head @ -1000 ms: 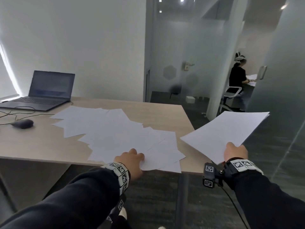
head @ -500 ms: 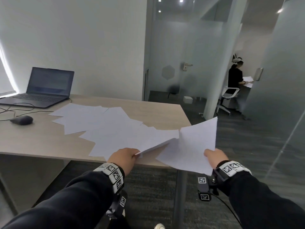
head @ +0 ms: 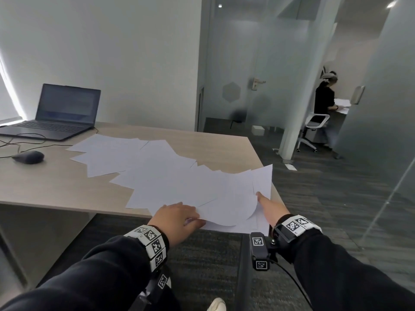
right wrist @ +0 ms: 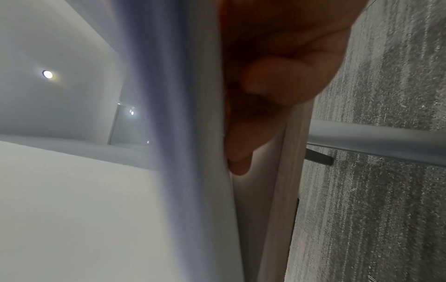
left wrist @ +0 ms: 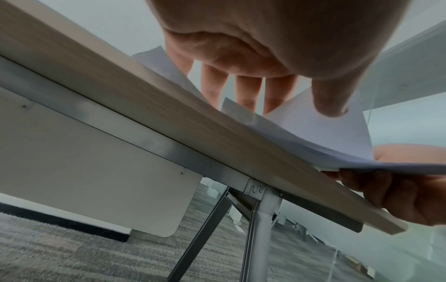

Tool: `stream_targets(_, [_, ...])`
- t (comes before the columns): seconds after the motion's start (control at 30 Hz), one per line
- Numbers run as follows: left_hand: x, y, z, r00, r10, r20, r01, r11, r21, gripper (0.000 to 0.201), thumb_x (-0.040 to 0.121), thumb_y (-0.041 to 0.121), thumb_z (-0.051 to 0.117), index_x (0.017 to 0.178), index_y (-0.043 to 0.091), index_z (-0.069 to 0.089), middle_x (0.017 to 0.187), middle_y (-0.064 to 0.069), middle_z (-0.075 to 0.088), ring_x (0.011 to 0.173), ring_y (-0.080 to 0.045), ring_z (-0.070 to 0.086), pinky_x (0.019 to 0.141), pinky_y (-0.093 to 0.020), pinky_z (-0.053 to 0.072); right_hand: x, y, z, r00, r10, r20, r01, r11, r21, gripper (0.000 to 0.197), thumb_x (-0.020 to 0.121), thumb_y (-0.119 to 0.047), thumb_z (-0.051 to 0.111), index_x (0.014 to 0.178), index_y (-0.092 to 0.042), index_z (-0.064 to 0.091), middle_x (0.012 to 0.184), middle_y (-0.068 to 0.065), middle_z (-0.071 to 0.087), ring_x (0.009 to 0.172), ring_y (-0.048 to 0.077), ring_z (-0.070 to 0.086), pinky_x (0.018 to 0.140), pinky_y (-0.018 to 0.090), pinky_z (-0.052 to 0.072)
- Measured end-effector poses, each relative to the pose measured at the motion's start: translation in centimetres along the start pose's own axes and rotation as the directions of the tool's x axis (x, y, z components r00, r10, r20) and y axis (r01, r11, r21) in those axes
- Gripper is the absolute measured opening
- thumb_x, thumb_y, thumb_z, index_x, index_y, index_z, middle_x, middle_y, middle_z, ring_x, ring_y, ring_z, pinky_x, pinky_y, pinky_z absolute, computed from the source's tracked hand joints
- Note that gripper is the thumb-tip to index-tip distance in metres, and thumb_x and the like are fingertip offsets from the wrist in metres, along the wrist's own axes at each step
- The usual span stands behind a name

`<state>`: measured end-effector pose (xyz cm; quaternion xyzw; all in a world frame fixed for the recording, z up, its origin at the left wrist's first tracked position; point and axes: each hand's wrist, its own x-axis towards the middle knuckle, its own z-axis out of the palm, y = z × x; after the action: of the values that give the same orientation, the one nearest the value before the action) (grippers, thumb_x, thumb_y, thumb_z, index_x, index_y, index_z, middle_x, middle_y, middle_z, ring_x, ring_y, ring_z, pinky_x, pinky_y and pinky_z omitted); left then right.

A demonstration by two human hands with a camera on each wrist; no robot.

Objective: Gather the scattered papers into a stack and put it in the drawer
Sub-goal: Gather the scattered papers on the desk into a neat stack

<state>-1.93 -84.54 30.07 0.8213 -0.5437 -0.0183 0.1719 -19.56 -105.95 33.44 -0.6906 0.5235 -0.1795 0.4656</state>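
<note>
Right hand (head: 272,209) is gripping its sheaf (head: 262,179); left hand (head: 177,221) is pinching papers (head: 168,180) just ahead of it (thumb underneath). Probably best sliding them flat along the table (head: 56,187) toward the right hand.

Head view down onto desk (head: 45,182), wrist views close (sharing its edge)

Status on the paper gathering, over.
Left hand pinches sheets at table edge; right hand grips a sheaf at the corner. Papers lie scattered across table. Drawer not in view.
</note>
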Motion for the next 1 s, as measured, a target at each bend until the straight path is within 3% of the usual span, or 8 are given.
stream_targets(0.13, [-0.2, -0.3, 0.1, 0.994, 0.024, -0.104, -0.033, 0.996, -0.084, 0.047, 0.084, 0.044, 0.038, 0.123, 0.037, 0.064, 0.132, 0.017, 0.061, 0.131, -0.008, 0.047, 0.111, -0.039, 0.036, 0.1, -0.1, 0.1, 0.999, 0.004, 0.041, -0.005, 0.999, 0.044, 0.056, 0.093, -0.049, 0.05, 0.119, 0.0, 0.062, 0.114, 0.019, 0.065, 0.108, 0.035, 0.062, 0.098, 0.038, 0.044])
stream_targets(0.23, [-0.3, 0.3, -0.3, 0.975, -0.084, -0.205, 0.041, 0.978, -0.205, 0.028, 0.095, 0.039, 0.048, 0.113, 0.035, 0.07, 0.108, 0.013, 0.072, 0.102, -0.011, 0.065, 0.091, -0.028, 0.047, 0.1, -0.1, 0.0, 1.0, 0.003, 0.0, -0.003, 1.0, -0.006, 0.061, 0.097, -0.047, 0.042, 0.128, 0.003, 0.057, 0.125, 0.023, 0.061, 0.117, 0.036, 0.057, 0.097, 0.035, 0.043])
stream_targets(0.4, [0.4, -0.5, -1.3, 0.861, -0.437, -0.262, 0.242, 0.803, -0.545, 0.02, 0.096, 0.031, 0.055, 0.079, 0.021, 0.058, 0.07, 0.0, 0.061, 0.07, -0.022, 0.06, 0.06, -0.029, 0.042, 0.3, 0.5, -0.2, 0.999, -0.03, 0.037, 0.028, 0.998, 0.055, 0.051, 0.097, -0.044, 0.048, 0.116, 0.001, 0.062, 0.097, 0.011, 0.06, 0.088, 0.027, 0.055, 0.08, 0.029, 0.035])
stream_targets(0.47, [0.3, -0.9, -1.4, 0.861, -0.442, -0.252, 0.224, 0.774, -0.593, 0.015, 0.093, 0.023, 0.059, 0.078, 0.024, 0.06, 0.074, 0.002, 0.065, 0.075, -0.022, 0.062, 0.063, -0.028, 0.045, 0.1, 0.6, -0.1, 0.997, -0.053, 0.054, 0.05, 0.996, 0.069, 0.042, 0.095, -0.042, 0.053, 0.11, -0.004, 0.065, 0.087, 0.005, 0.065, 0.079, 0.025, 0.059, 0.076, 0.03, 0.04])
stream_targets(0.57, [-0.1, -1.2, -1.1, 0.919, -0.335, -0.205, 0.117, 0.731, -0.672, 0.027, 0.088, 0.007, 0.064, 0.074, 0.028, 0.075, 0.095, 0.019, 0.073, 0.095, 0.001, 0.063, 0.082, -0.019, 0.045, -0.1, 0.6, 0.1, 0.992, -0.06, 0.113, 0.046, 0.992, 0.116, 0.025, 0.091, -0.024, 0.064, 0.106, -0.005, 0.067, 0.083, 0.004, 0.067, 0.076, 0.022, 0.062, 0.063, 0.028, 0.045])
stream_targets(0.73, [0.3, -2.2, -0.4, 0.955, -0.233, -0.184, 0.107, 0.848, -0.519, 0.048, 0.076, -0.004, 0.063, 0.059, 0.039, 0.074, 0.101, 0.02, 0.067, 0.097, 0.003, 0.06, 0.086, -0.02, 0.044, -0.3, 0.5, -0.5, 0.993, -0.031, 0.113, 0.033, 0.999, -0.02, 0.021, 0.093, -0.016, 0.053, 0.077, -0.004, 0.059, 0.088, 0.013, 0.053, 0.077, 0.025, 0.048, 0.067, 0.029, 0.033])
stream_targets(0.9, [1.1, -1.7, 0.4, 0.968, -0.185, -0.17, 0.081, 0.871, -0.485, 0.053, 0.073, -0.008, 0.057, 0.052, 0.039, 0.071, 0.09, 0.019, 0.072, 0.092, 0.013, 0.059, 0.093, -0.013, 0.041, -0.7, 1.0, 0.0, 0.98, -0.069, 0.185, 0.054, 0.995, 0.087, 0.026, 0.086, -0.037, 0.061, 0.084, -0.011, 0.062, 0.094, 0.008, 0.065, 0.087, 0.025, 0.061, 0.088, 0.039, 0.048])
stream_targets(1.0, [1.5, -1.8, 0.7, 0.971, -0.134, -0.196, 0.04, 0.905, -0.424, 0.054, 0.076, 0.0, 0.064, 0.056, 0.049, 0.07, 0.096, 0.029, 0.069, 0.1, 0.007, 0.061, 0.103, -0.021, 0.04, -1.2, 1.5, 0.7, 0.96, -0.088, 0.266, 0.014, 0.964, 0.267, 0.024, 0.084, -0.023, 0.074, 0.1, -0.006, 0.071, 0.094, 0.013, 0.076, 0.088, 0.033, 0.072, 0.084, 0.042, 0.056])
